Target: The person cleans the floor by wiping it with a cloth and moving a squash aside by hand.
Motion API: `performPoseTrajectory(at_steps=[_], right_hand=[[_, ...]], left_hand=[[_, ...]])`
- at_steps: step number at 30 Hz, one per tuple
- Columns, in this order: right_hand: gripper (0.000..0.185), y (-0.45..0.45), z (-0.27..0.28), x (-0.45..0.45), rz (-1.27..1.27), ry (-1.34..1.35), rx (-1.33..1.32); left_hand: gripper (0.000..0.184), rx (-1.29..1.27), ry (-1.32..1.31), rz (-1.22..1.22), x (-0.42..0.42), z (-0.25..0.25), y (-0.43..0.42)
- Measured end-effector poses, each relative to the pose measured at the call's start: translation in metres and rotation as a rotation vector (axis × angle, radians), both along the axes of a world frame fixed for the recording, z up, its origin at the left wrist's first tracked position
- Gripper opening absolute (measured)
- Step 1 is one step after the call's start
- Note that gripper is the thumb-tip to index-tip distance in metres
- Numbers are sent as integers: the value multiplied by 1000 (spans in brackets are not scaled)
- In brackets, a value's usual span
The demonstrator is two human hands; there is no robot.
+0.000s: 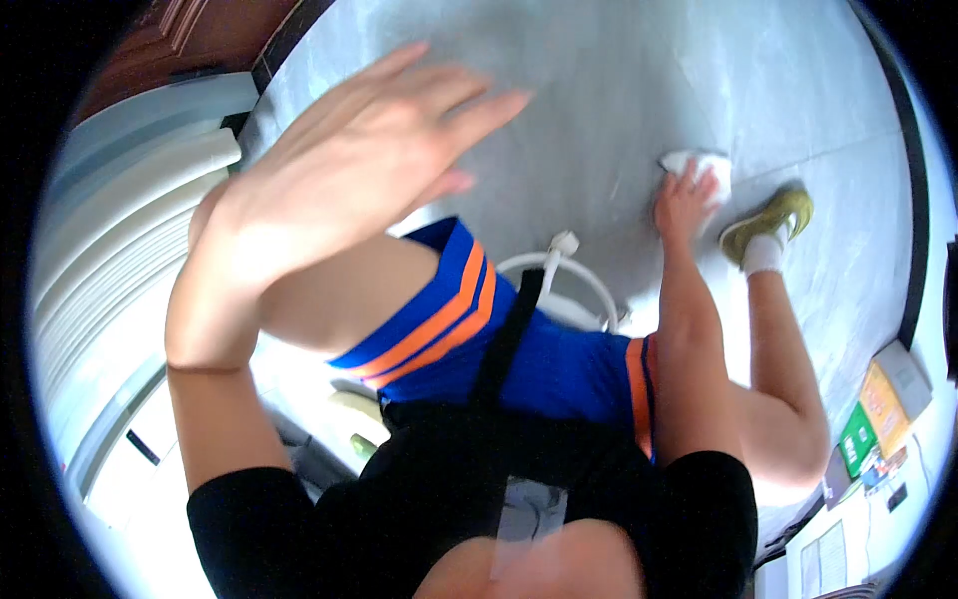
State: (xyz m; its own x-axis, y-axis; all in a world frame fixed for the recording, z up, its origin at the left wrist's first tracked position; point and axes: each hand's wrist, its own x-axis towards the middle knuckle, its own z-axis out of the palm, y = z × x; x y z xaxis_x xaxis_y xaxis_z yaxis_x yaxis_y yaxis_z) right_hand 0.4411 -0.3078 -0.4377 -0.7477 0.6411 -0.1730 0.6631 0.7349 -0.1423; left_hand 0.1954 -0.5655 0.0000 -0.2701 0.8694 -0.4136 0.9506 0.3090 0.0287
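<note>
My left hand is raised in front of me over my bent left leg, somewhat blurred. Its fingers are spread and it holds nothing. Low down at the right, my right hand presses a white cloth against the grey floor. The fingers lie over the cloth and hide part of it. Close to the cloth, on its right, is my olive-green shoe. Between my legs a white ring-shaped base with a caster shows under the blue shorts.
Ribbed white curved panels stand along the left side. A dark brown wooden panel is at the upper left. Dark skirting borders the floor on the right. Green and yellow-orange packages sit at the lower right.
</note>
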Motion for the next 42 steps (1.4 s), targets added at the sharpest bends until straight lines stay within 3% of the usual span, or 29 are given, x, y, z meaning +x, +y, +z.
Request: performPoseTrajectory(at_steps=[2, 5, 9, 12, 13, 16, 21, 25, 28, 32, 37, 40, 42], right_hand=[[59, 28, -6, -1, -165, 33, 70], [58, 43, -4, 0, -226, 81, 147], [57, 34, -1, -8, -303, 85, 199], [58, 16, 6, -18, -169, 89, 195], [59, 6, 8, -24, -66, 72, 173], [61, -46, 28, -51, 257, 19, 42], [65, -159, 60, -82, 893, -25, -346], [65, -172, 62, -89, 951, 129, -431], [63, -146, 64, -108, 843, 62, -273], [59, -52, 35, -133, 402, 84, 46], [53, 60, 22, -147, -19, 170, 76], [52, 82, 13, -173, -124, 137, 141], [53, 84, 8, -191, -43, 48, 235]], left_hand=[[67, -68, -127, 174, -11, 3, -27], [74, -230, -97, 334, -27, 11, -53], [66, -1, -200, 331, -26, 22, -40], [66, -78, -171, 317, -16, 18, -40], [71, -226, -230, 323, -15, 14, -40], [66, -241, -235, 341, -9, 13, -34], [42, -60, -273, 198, 2, 0, -44], [44, -62, -291, 19, 20, -12, -44], [47, -23, -273, -60, 32, -12, -49], [49, 29, -262, -11, 32, -3, -54], [49, 6, -231, 4, 32, 7, -53], [48, 2, -273, 14, 35, 4, -56], [48, -15, -309, 33, 37, 1, -56]])
